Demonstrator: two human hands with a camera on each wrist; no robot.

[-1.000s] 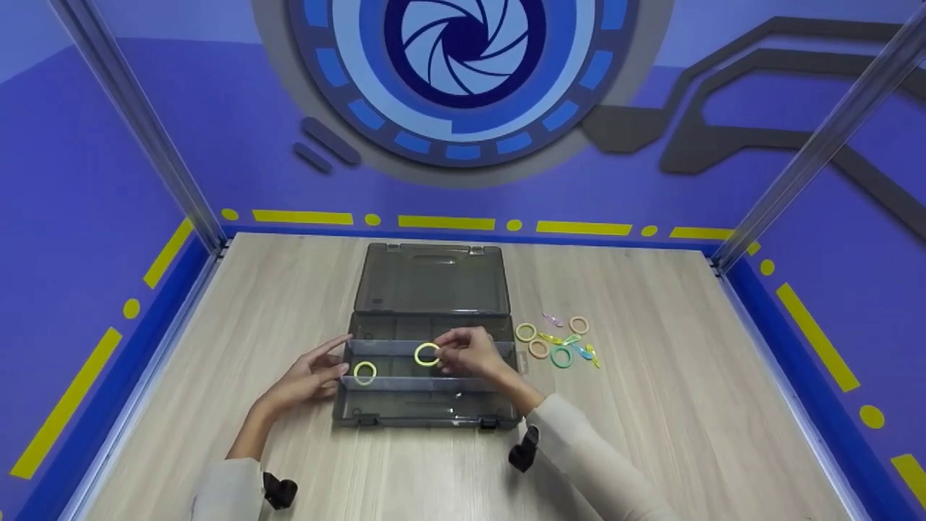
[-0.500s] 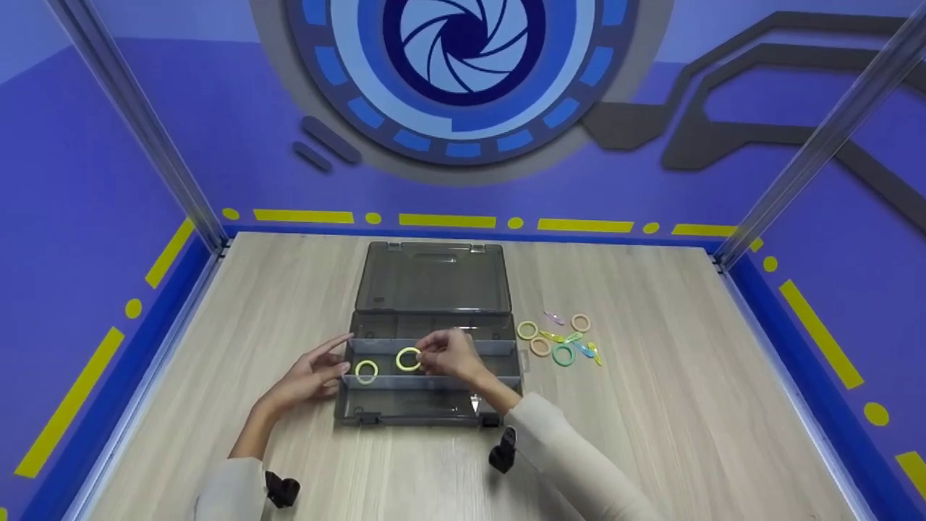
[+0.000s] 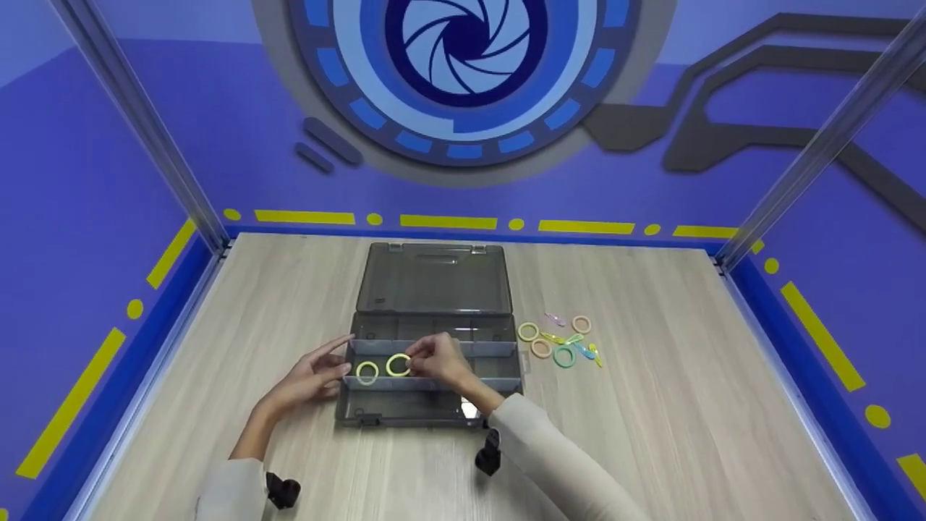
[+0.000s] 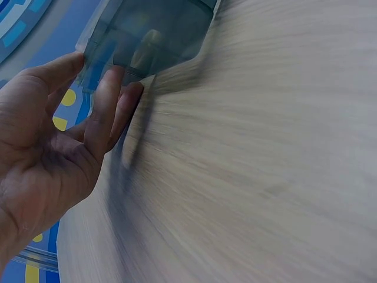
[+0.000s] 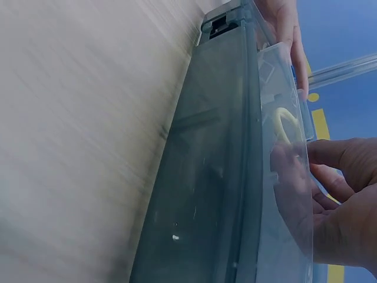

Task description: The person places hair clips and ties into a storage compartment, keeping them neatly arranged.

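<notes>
A grey see-through box [image 3: 412, 405] lies on the table with its lid folded back. Two clear dividers split it into long compartments. My right hand [image 3: 438, 360] pinches a pale yellow ring [image 3: 394, 365] over the middle compartment. To its left, in the same compartment, is another yellow ring [image 3: 367, 373]. The right wrist view shows fingertips of the right hand [image 5: 347, 194] behind a clear divider [image 5: 277, 224]. My left hand [image 3: 307, 378] touches the box's left end; in the left wrist view its fingers [image 4: 106, 103] rest against the wall, extended and slightly bent.
Right of the box lie a yellow ring [image 3: 529, 332], a green ring [image 3: 564, 356], two peach rings [image 3: 582, 324] and several small coloured clips [image 3: 555, 319]. The lid [image 3: 434, 278] lies toward the back. Blue panels [image 3: 463, 195] border the wooden table [image 3: 651, 405].
My right hand has moved left and slightly nearer me with the yellow ring, bringing it close to the other ring. The left hand has stayed at the box's end.
</notes>
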